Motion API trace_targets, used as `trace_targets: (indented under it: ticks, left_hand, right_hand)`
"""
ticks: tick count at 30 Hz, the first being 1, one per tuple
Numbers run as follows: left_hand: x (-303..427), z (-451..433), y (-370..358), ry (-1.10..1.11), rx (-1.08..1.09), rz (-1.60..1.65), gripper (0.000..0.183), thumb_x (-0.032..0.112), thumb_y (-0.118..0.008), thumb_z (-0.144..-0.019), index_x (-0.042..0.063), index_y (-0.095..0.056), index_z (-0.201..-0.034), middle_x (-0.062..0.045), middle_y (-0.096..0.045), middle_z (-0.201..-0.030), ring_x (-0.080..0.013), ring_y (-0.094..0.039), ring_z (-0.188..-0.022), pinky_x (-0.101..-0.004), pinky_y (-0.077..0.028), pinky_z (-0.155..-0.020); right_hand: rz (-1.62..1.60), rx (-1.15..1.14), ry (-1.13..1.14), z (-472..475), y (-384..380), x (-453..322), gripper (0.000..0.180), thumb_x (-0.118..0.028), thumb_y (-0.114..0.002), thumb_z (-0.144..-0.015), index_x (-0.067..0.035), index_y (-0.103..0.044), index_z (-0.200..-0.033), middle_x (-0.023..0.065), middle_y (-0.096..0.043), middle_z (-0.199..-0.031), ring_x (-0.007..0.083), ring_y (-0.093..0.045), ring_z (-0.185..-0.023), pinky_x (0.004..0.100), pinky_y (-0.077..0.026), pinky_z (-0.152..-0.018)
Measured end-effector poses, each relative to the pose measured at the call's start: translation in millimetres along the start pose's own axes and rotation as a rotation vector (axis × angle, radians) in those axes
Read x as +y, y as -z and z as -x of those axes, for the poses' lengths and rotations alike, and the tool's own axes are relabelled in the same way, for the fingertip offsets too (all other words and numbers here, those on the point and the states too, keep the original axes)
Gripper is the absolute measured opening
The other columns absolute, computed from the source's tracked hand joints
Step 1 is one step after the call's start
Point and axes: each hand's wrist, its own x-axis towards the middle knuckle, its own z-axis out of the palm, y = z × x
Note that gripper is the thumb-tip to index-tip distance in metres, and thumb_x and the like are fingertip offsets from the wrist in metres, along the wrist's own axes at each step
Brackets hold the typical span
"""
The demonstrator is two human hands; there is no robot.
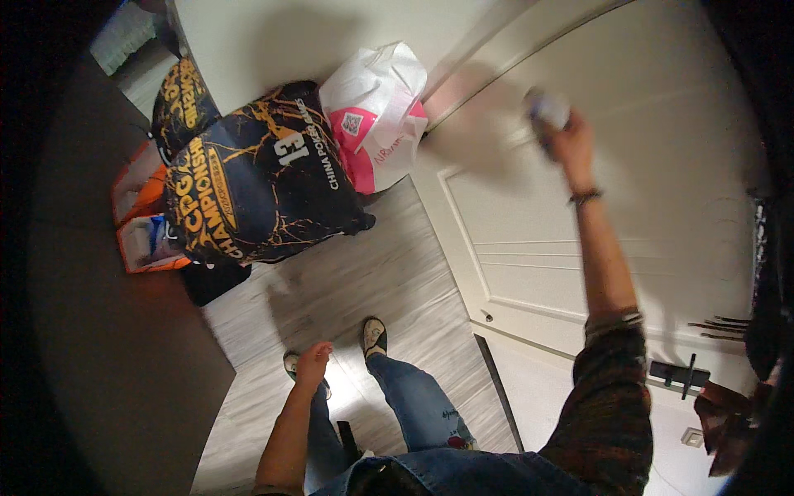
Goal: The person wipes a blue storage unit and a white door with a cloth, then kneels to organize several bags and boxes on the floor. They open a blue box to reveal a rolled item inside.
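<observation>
Held up in front of the white panelled door (527, 217), my right hand (574, 146) grips a small white, blue and dark object (547, 118), blurred by motion so its kind is unclear. A dark bracelet (585, 196) circles that wrist. Lower down, my left hand (312, 367) hangs over the wood-look floor (384, 273), above one of my shoes. Its fingers are loosely curled together, and I see nothing in them.
Large black printed bags (273, 180) with gold patterns lean beside a white and pink plastic bag (378, 118) along the wall. Orange-edged boxes or bags (152, 242) stand left of them. A dark panel (124, 347) borders the left; a door handle (685, 376) sits at the right.
</observation>
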Motion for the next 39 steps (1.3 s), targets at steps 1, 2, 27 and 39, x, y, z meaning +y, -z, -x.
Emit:
trace_targets:
  ticks: [1, 2, 27, 39]
  left_hand:
    - [-7, -8, -3, 0.000, -0.007, -0.026, 0.025, 0.022, -0.052, -0.089, 0.008, -0.061, -0.108, -0.008, -0.067, -0.096, -0.0196, -0.063, -0.085, -0.0312, -0.048, -0.076]
    - [-16, -11, 2, 0.015, 0.021, -0.049, 0.025, 0.023, -0.052, -0.089, 0.008, -0.061, -0.108, -0.009, -0.066, -0.095, -0.0201, -0.063, -0.085, -0.0314, -0.048, -0.076]
    - [-14, -189, 48, -0.675, 0.169, -0.895, 0.019, 0.020, -0.057, -0.080, 0.009, -0.060, -0.095, -0.015, -0.060, -0.086, -0.0338, -0.058, -0.082, -0.0456, -0.046, -0.072]
    - [15, -179, 45, -0.743, 0.144, -0.957, 0.022, 0.019, -0.057, -0.080, 0.007, -0.058, -0.099, -0.015, -0.058, -0.087, -0.0336, -0.057, -0.084, -0.0449, -0.046, -0.073]
  right_hand:
    - [0.060, 0.235, 0.336, -36, 10, 1, 0.033, -0.024, -0.071, -0.068, -0.003, -0.060, -0.091, 0.0139, -0.059, -0.076, 0.0281, -0.058, -0.069, 0.0370, -0.046, -0.061]
    - [0.225, 0.365, 0.475, -49, 22, -43, 0.044, -0.024, -0.072, -0.066, -0.005, -0.060, -0.104, 0.0139, -0.060, -0.085, 0.0285, -0.058, -0.080, 0.0360, -0.047, -0.067]
    - [0.687, 0.282, 0.836, -65, -324, 47, 0.032, -0.018, -0.047, -0.086, -0.004, -0.054, -0.114, 0.0112, -0.054, -0.116, 0.0243, -0.056, -0.101, 0.0384, -0.046, -0.082]
    - [0.907, 0.679, 0.563, -92, -195, 4, 0.044, -0.018, -0.051, -0.087, -0.004, -0.046, -0.128, 0.0128, -0.040, -0.133, 0.0351, -0.039, -0.119, 0.0496, -0.032, -0.099]
